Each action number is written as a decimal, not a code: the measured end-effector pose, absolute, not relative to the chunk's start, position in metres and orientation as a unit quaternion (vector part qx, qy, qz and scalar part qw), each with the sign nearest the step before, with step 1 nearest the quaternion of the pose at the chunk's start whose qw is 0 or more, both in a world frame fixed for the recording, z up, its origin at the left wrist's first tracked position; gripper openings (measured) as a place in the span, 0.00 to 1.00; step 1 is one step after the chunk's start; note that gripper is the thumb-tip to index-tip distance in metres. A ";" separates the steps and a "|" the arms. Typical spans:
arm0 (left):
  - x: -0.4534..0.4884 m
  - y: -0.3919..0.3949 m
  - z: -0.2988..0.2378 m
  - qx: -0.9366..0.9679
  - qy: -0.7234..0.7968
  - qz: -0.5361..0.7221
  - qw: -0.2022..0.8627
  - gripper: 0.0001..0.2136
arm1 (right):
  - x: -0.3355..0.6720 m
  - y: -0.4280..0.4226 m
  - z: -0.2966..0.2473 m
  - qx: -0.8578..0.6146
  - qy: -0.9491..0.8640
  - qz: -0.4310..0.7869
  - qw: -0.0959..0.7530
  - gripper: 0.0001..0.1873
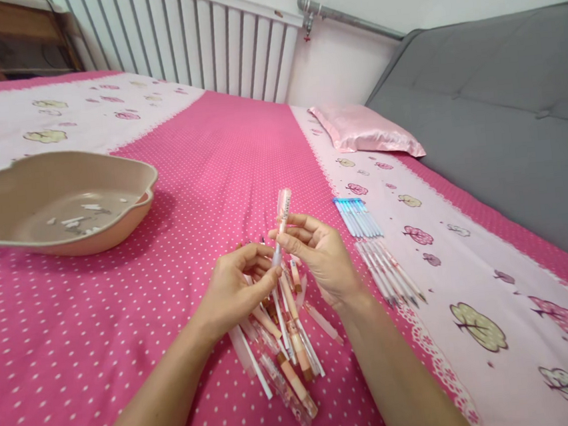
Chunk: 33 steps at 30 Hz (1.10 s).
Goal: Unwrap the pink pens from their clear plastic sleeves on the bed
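Between my two hands is a pale pink translucent pen, tilted with its wider end up. My right hand pinches its middle between thumb and fingers. At its lower, tapered end, my left hand closes its thumb and fingertips. Below both hands lies a loose pile of pen parts: clear printed barrels, brown-and-peach pieces and thin white refills. Part of the pile is hidden behind my left hand. Right of my right hand, several pens with clear barrels lie side by side, with a row of blue-capped pens beyond them.
A beige basin with small white and grey pieces inside stands at the left. Pink dotted bedding spreads under everything. A pink satin pillow lies near the grey headboard. A white radiator lines the wall.
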State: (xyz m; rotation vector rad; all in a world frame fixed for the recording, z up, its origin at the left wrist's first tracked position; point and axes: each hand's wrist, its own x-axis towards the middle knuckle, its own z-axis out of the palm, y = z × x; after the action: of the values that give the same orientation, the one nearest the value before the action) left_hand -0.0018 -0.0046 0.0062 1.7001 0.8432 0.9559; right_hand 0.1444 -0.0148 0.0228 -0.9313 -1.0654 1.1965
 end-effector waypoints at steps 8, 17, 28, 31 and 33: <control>-0.002 -0.003 0.004 0.702 0.349 0.398 0.476 0.08 | 0.145 -0.014 0.022 -0.417 -0.461 0.505 0.599 0.16; -0.001 -0.004 0.005 0.695 0.365 0.403 0.470 0.10 | 0.146 -0.014 0.020 -0.443 -0.478 0.461 0.603 0.15; -0.002 -0.002 0.003 0.682 0.351 0.407 0.497 0.10 | 0.146 -0.013 0.022 -0.445 -0.464 0.467 0.607 0.14; -0.003 -0.002 0.001 0.681 0.343 0.405 0.504 0.11 | 0.146 -0.014 0.022 -0.444 -0.464 0.471 0.605 0.16; -0.003 -0.002 0.001 0.679 0.343 0.400 0.510 0.11 | 0.146 -0.014 0.024 -0.439 -0.470 0.474 0.601 0.16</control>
State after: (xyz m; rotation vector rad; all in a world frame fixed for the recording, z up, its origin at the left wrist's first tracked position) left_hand -0.0033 -0.0020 0.0008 1.6357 0.8263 0.9635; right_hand 0.1458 -0.0142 0.0236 -1.0180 -1.0901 1.0975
